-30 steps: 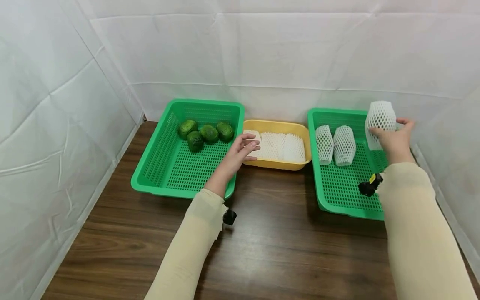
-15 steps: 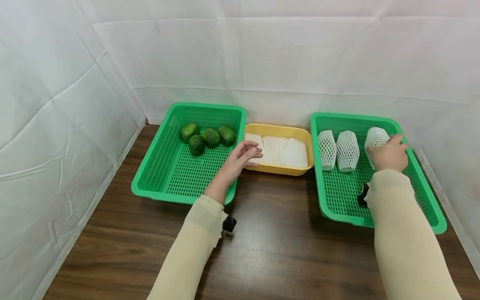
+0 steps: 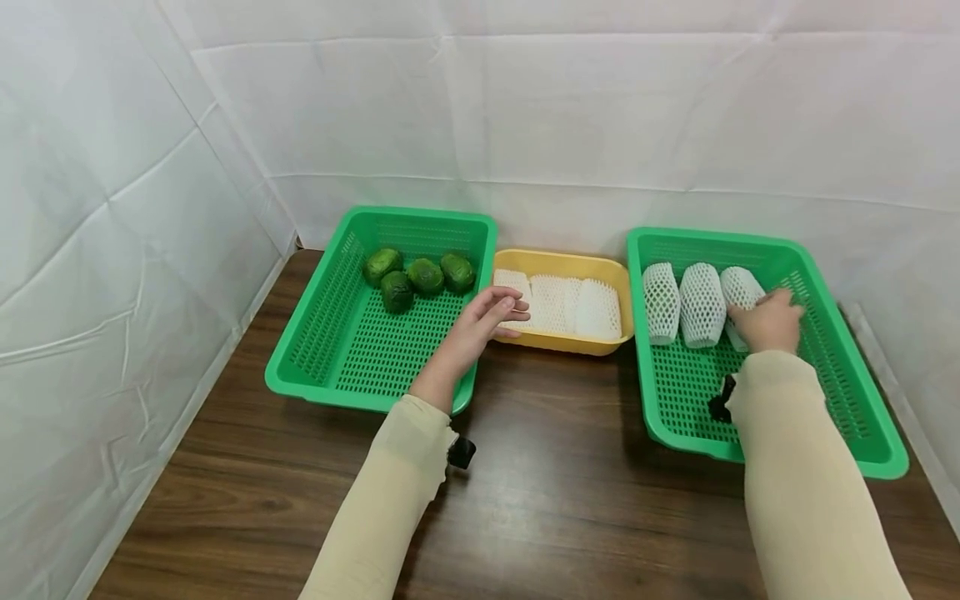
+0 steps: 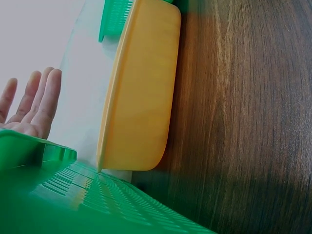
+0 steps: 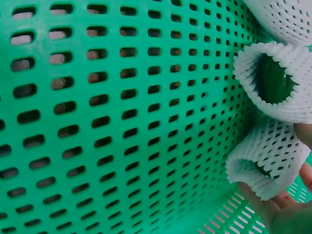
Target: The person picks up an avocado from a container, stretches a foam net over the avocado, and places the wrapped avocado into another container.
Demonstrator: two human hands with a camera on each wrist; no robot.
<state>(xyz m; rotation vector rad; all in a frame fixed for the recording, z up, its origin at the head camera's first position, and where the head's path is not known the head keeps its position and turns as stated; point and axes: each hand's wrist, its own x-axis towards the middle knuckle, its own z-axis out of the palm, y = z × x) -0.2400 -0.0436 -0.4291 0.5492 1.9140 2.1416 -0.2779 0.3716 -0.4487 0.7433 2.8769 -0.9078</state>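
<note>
My right hand [image 3: 771, 323] grips an avocado in a white foam net sleeve [image 3: 741, 289] inside the right green basket [image 3: 857, 367]. Two more net-sleeved avocados lie just left of it, side by side. In the right wrist view, fingers and thumb hold the lower sleeve [image 5: 265, 156], and green skin shows through the open end of the neighbouring sleeve [image 5: 302, 105]. My left hand [image 3: 480, 323], fingers loosely bent and holding nothing, hovers at the right rim of the left green basket [image 3: 330, 398], beside the yellow tray [image 3: 555, 340].
Several bare avocados [image 3: 426, 277] sit toward the back of the left basket. Flat white foam net sleeves [image 3: 553, 302] lie in the yellow tray between the baskets. White sheeting [image 3: 570, 108] hangs behind and to the sides of the dark wooden table [image 3: 555, 483].
My right hand has lowered the net-sleeved avocado into the right basket and moved it left against the other two. The left hand has stayed nearly still.
</note>
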